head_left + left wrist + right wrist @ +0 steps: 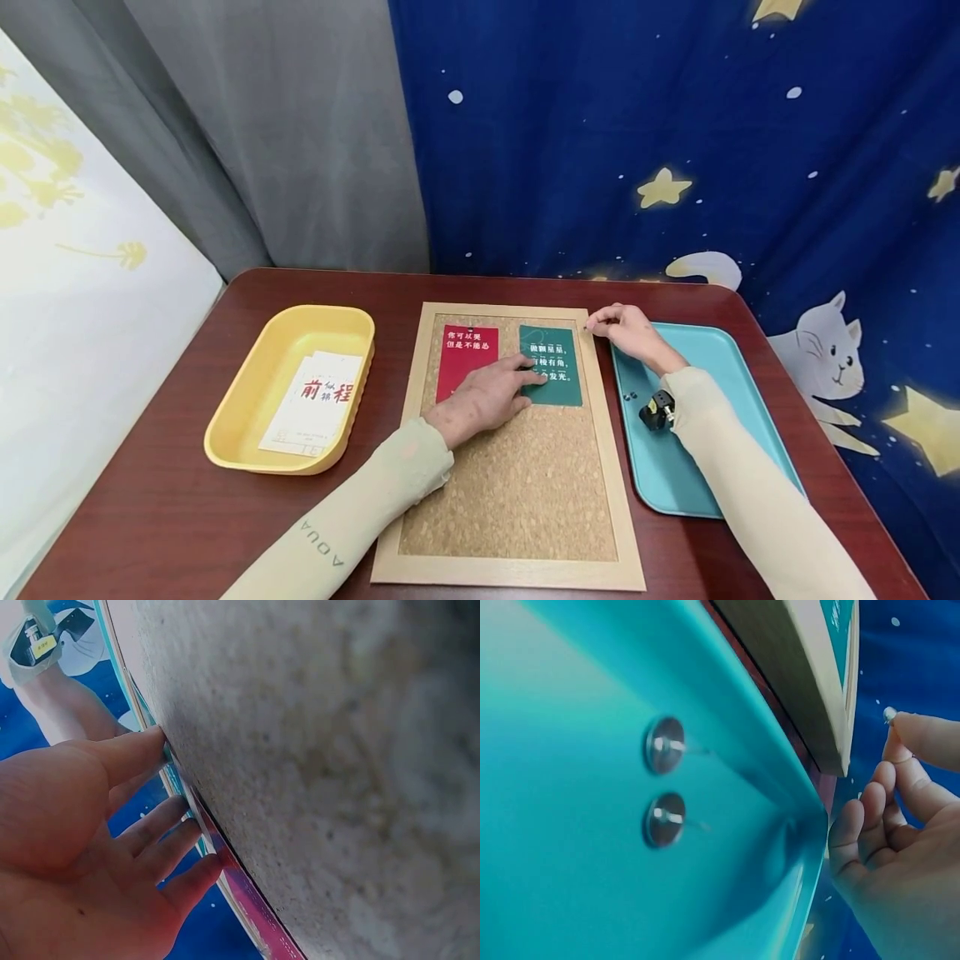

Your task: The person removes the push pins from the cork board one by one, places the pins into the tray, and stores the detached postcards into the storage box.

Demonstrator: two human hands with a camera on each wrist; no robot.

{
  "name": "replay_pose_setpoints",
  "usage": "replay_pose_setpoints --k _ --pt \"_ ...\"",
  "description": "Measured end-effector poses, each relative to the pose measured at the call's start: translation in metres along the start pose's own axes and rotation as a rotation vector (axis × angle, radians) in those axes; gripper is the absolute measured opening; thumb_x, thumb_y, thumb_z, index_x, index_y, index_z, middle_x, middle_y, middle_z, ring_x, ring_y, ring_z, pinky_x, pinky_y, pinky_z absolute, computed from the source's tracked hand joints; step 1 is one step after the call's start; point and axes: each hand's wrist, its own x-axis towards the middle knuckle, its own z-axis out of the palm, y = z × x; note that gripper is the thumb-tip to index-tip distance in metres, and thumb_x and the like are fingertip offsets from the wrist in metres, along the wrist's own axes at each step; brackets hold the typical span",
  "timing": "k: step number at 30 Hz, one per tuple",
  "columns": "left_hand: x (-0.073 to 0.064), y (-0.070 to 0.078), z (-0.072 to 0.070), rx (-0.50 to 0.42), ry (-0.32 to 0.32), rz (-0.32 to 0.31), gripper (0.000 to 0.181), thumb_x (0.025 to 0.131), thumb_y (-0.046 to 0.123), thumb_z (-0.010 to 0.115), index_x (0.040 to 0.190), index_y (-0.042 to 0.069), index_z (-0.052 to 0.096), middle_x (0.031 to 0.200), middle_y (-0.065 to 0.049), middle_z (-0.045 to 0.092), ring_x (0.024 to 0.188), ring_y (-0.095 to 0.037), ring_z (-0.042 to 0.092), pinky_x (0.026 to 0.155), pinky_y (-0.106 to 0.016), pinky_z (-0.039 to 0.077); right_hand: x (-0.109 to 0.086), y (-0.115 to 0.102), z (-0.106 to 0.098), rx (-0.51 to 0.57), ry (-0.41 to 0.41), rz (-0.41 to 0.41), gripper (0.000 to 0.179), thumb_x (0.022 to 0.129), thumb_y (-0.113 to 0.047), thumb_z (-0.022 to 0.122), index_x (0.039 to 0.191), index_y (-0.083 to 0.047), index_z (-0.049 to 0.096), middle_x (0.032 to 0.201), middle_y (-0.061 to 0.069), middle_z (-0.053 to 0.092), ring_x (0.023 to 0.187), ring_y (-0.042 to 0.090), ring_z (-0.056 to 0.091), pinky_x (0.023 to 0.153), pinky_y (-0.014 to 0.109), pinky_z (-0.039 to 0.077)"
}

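On a cork board (510, 483) with a pale wooden frame lie a red card (467, 357) and, to its right, a green card (555, 358), both printed with white characters. My left hand (487, 392) reaches over the red card's lower corner, its extended fingers resting on the green card's left part. My right hand (630, 332) is by the board's upper right frame edge, beside the turquoise tray. Between thumb and index finger it pinches a small silver thumbtack (889, 714). Two more thumbtacks (667, 745) lie points-up in the tray (570, 847).
A yellow basket (288, 329) with a stack of white printed cards (307, 408) stands left of the board on the dark red table (165, 492). The turquoise tray lies along the board's right side. Grey and blue starry curtains (540, 150) hang behind.
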Motion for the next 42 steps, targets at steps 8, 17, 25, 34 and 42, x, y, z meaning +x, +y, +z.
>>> replay_pose_setpoints --k 8,17,25,34,42 --pt "-0.003 0.000 0.000 -0.004 0.009 0.010 0.049 0.101 0.029 0.068 0.149 0.030 0.058 0.162 -0.004 0.045 0.152 -0.023 0.042 0.116 -0.040 0.050 -0.004 0.006 -0.006 0.003 0.027 0.061 0.030 0.108 -0.021 0.053 0.127 -0.003 0.068 0.145 0.019 0.054 0.134 0.036 0.049 0.115 0.054 0.041" --pt "-0.003 0.000 0.002 -0.006 0.012 0.013 0.050 0.101 0.028 0.069 0.149 0.030 0.058 0.162 -0.004 0.045 0.151 -0.023 0.043 0.117 -0.039 0.049 -0.006 0.018 -0.009 -0.010 0.046 0.063 0.029 0.107 -0.020 0.054 0.124 -0.002 0.069 0.144 0.020 0.057 0.136 0.036 0.048 0.115 0.054 0.041" --pt "-0.001 -0.001 0.002 0.009 0.013 0.020 0.050 0.101 0.030 0.068 0.150 0.030 0.058 0.162 -0.004 0.044 0.151 -0.023 0.043 0.118 -0.039 0.048 -0.007 0.024 -0.014 -0.040 0.046 0.050 0.031 0.107 -0.021 0.053 0.126 -0.002 0.069 0.143 0.021 0.058 0.134 0.037 0.049 0.114 0.054 0.041" --pt "-0.001 -0.002 0.002 0.012 0.013 0.022 0.049 0.102 0.030 0.067 0.150 0.031 0.058 0.163 -0.003 0.044 0.152 -0.022 0.042 0.117 -0.040 0.049 -0.011 0.032 -0.017 -0.055 0.039 0.061 0.033 0.108 -0.021 0.052 0.127 0.002 0.066 0.145 0.025 0.054 0.134 0.040 0.049 0.112 0.053 0.042" --pt "-0.001 -0.002 0.001 0.013 0.003 0.012 0.050 0.102 0.031 0.067 0.151 0.032 0.056 0.163 -0.002 0.043 0.151 -0.022 0.043 0.116 -0.039 0.050 -0.017 0.039 -0.023 -0.061 0.033 0.065 0.033 0.108 -0.020 0.050 0.127 0.001 0.066 0.144 0.025 0.055 0.139 0.042 0.048 0.115 0.058 0.042"
